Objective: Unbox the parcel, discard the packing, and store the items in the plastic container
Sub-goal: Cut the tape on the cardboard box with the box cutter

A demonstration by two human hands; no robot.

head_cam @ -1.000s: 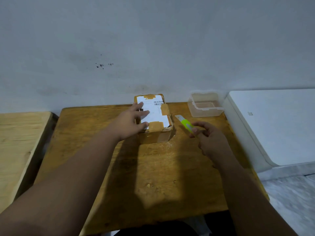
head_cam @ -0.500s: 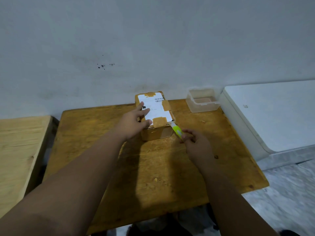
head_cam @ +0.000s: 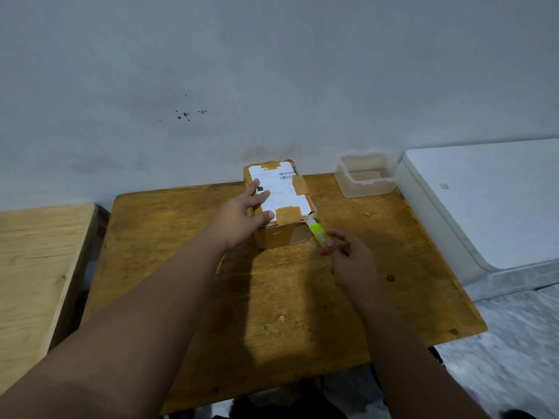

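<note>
A small cardboard parcel (head_cam: 282, 237) with a white shipping label and brown tape sits at the back middle of the wooden table (head_cam: 378, 267). My left hand (head_cam: 242, 214) lies flat on its top left side, fingers spread, pressing it down. My right hand (head_cam: 351, 258) grips a lime-green utility knife (head_cam: 317, 232). The knife's blade end touches the parcel's front right top corner. A clear plastic container (head_cam: 366, 184) stands open at the table's back right, with nothing visible inside.
A grey wall rises right behind the table. A white flat-topped unit (head_cam: 490, 201) stands against the table's right side. A second, lighter wooden surface (head_cam: 36, 267) lies to the left across a narrow gap. Grey floor shows at lower right.
My right hand brought the knife leftward from beside the parcel to its front right corner. My left hand stayed on the parcel's top. The camera view shifted slightly.
</note>
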